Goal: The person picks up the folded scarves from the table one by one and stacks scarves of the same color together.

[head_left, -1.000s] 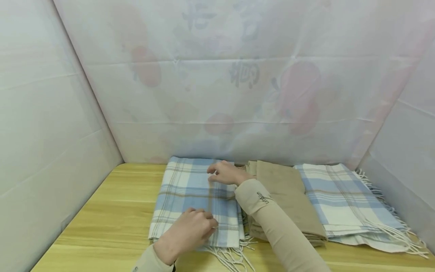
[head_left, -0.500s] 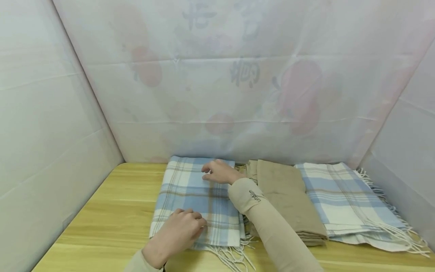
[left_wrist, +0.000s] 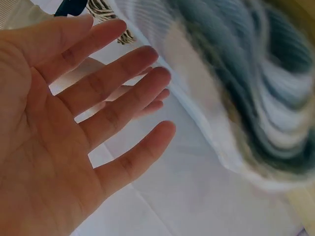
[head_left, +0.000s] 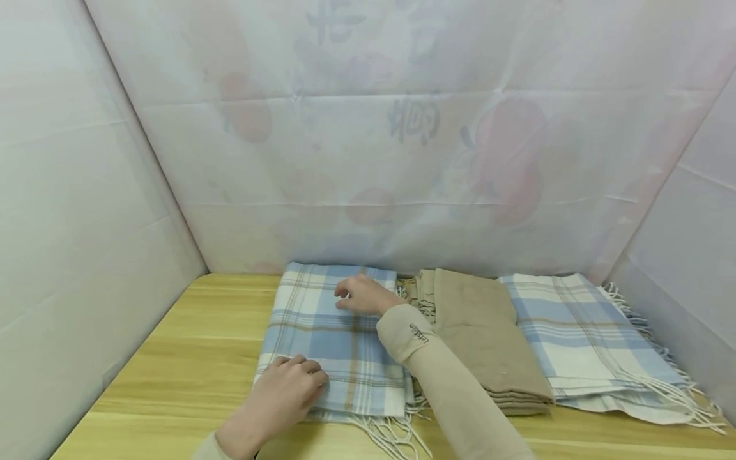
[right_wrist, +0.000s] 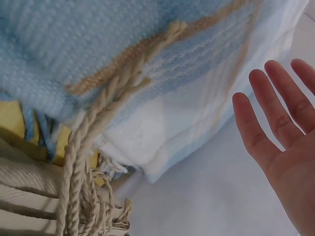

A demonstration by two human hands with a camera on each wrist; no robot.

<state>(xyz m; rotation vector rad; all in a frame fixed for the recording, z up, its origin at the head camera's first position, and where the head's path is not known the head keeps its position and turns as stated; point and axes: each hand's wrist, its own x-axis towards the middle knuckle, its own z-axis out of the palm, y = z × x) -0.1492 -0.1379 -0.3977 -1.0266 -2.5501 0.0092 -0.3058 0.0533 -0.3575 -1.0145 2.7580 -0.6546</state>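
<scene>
A folded blue and white plaid scarf [head_left: 333, 338] with fringe lies on the wooden table, left of centre. My left hand [head_left: 287, 386] is over its near left corner. In the left wrist view that left hand [left_wrist: 83, 113] has its fingers spread and nearly straight, with the scarf's folded layers [left_wrist: 246, 88] beside the fingertips. Over the far half of the scarf is my right hand [head_left: 365, 296], palm down. The right wrist view shows the right hand [right_wrist: 285, 128] with extended fingers and nothing in it, close to the scarf's edge [right_wrist: 197, 108].
A folded tan scarf [head_left: 477, 338] lies right beside the plaid one, its twisted tassels [right_wrist: 83, 162] against it. Farther right is another folded plaid scarf [head_left: 581, 332] with loose fringe. Wooden table [head_left: 190, 358] shows at left. White cloth walls [head_left: 368, 160] enclose the back and sides.
Both hands have moved left over the plaid scarf, the left one also slightly toward the near edge. The scarves lie in the same places.
</scene>
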